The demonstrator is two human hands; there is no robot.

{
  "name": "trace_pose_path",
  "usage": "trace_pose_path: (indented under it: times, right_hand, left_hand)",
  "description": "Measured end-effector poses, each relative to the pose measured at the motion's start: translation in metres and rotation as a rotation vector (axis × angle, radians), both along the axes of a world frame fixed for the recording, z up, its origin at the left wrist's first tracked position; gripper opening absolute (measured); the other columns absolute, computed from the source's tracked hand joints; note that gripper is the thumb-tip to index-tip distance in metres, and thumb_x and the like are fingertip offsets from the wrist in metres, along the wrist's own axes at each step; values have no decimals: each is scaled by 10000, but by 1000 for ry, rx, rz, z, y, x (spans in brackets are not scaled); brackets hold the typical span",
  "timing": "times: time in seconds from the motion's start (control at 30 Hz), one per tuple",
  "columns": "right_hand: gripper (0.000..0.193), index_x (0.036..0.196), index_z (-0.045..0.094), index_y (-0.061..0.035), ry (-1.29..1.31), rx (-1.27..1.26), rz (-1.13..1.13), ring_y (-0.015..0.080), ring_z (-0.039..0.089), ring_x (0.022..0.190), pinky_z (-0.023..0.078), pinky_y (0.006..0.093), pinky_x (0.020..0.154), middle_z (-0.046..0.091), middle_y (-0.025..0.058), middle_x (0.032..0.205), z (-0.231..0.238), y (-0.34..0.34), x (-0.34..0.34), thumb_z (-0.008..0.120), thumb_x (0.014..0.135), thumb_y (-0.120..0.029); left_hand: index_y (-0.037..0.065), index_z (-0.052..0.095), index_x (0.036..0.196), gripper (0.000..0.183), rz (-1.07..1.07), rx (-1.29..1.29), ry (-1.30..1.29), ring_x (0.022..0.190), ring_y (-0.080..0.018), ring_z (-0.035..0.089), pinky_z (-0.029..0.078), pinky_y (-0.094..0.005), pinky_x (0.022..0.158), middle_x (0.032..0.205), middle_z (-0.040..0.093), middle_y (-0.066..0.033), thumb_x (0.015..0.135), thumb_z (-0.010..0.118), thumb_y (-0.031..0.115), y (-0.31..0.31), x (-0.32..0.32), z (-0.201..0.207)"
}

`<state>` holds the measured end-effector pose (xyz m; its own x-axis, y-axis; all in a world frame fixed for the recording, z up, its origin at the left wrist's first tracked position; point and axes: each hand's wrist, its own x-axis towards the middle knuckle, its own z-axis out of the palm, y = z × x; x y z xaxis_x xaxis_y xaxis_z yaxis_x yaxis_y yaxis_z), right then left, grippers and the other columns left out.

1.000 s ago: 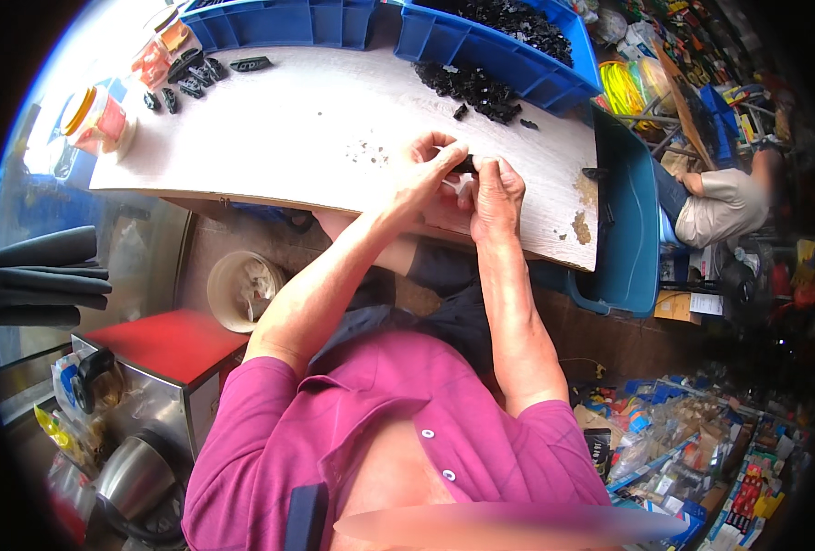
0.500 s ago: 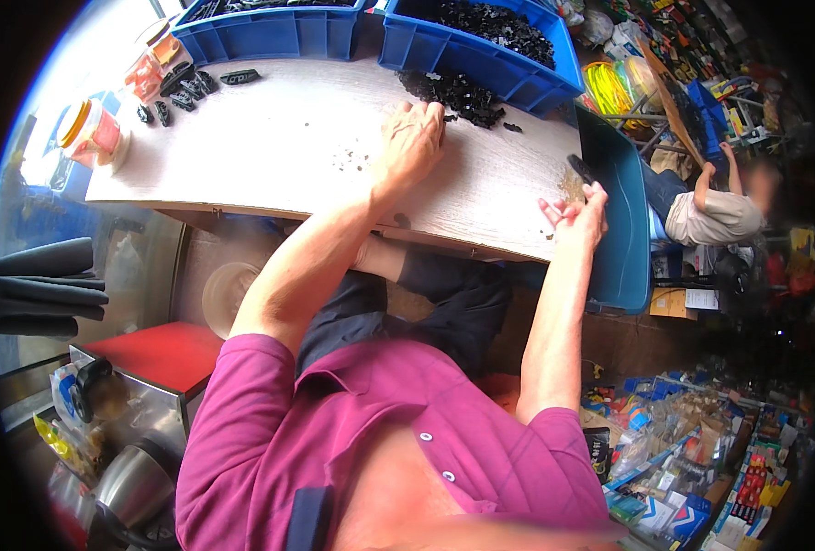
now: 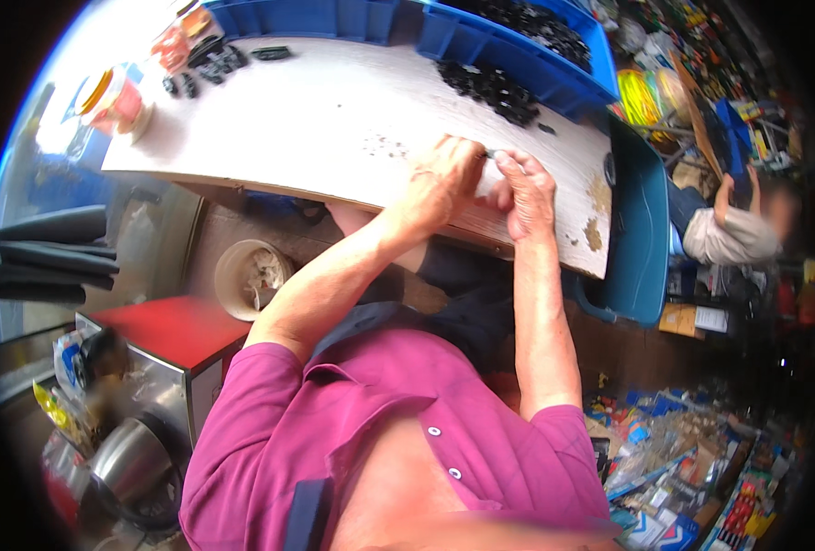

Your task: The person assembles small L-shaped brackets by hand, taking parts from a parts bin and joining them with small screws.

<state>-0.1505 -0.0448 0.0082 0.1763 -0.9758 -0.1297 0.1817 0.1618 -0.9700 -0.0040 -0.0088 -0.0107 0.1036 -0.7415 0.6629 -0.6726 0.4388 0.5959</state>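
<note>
My left hand (image 3: 446,179) and my right hand (image 3: 527,195) meet above the near part of the pale tabletop (image 3: 288,119). Between their fingertips a small black part (image 3: 490,154) shows, mostly covered by the fingers. Both hands are closed in a pinch on it. Beyond them lies a heap of small black plastic parts (image 3: 490,90) in front of a blue crate (image 3: 518,60). One loose black piece (image 3: 547,129) rests beside the heap. To the right, a dark rounded piece (image 3: 609,169) is at the table's edge by the teal bin (image 3: 641,230).
A second blue crate (image 3: 307,20) stands at the back. Several black molded pieces (image 3: 217,61) and an orange-lidded jar (image 3: 111,99) sit on the left. Under the table's left side is a bucket (image 3: 242,280). Another person (image 3: 729,230) works at the right.
My right hand has moved left from beside the teal bin to meet my left hand. My left hand has drawn back from the heap toward the near edge. The view has shifted slightly.
</note>
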Motion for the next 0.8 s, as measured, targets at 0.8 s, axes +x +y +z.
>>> trace_pose_path:
  times: [0.8]
  right_hand:
    - [122,929,585,-84,-79,-81,-36,135,519,436,540,371,454,455,9,477,-7,7,1,659,880,-168]
  left_hand:
    - [76,600,1141,318,406,139,-466,1112,-292,562,453,-429,918,1088,649,-125,826,601,120,-64,259,-18]
